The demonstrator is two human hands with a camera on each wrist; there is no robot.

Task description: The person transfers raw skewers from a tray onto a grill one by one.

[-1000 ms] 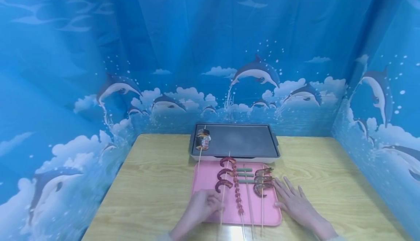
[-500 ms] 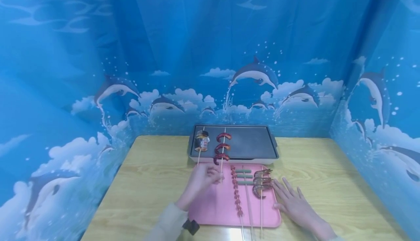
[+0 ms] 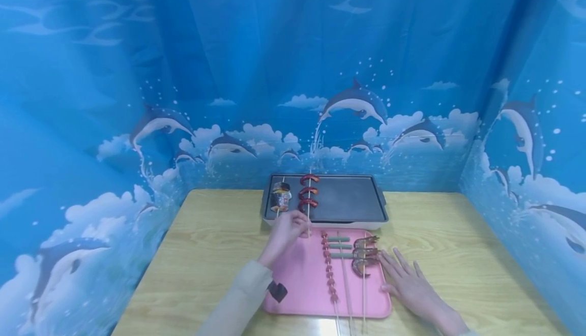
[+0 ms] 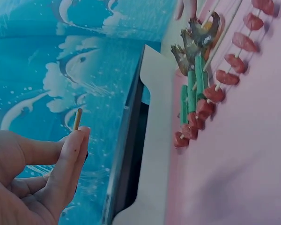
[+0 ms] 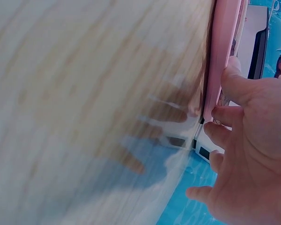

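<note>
In the head view my left hand (image 3: 289, 228) pinches the lower stick of a skewer with three dark red curled pieces (image 3: 309, 191), like octopus tentacles. These pieces overlap the left part of the black griddle plate (image 3: 348, 199). From the left wrist, the stick's end (image 4: 78, 118) pokes out between thumb and fingers. My right hand (image 3: 409, 280) lies with spread fingers at the right edge of the pink tray (image 3: 297, 285); in the right wrist view its thumb and fingers touch the tray's rim (image 5: 220, 56).
A skewer of silvery fish chunks (image 3: 280, 199) lies on the griddle's left end. On the tray are a skewer of small red meat pieces (image 3: 329, 270), one of green sticks (image 3: 341, 247) and one of shrimp (image 3: 364, 254). A dolphin-print curtain (image 3: 256, 71) stands behind the wooden table (image 3: 201, 254).
My left hand has carried the tentacle skewer from the tray's left side forward and up over the griddle, beside the fish skewer. The right hand has stayed at the tray's edge.
</note>
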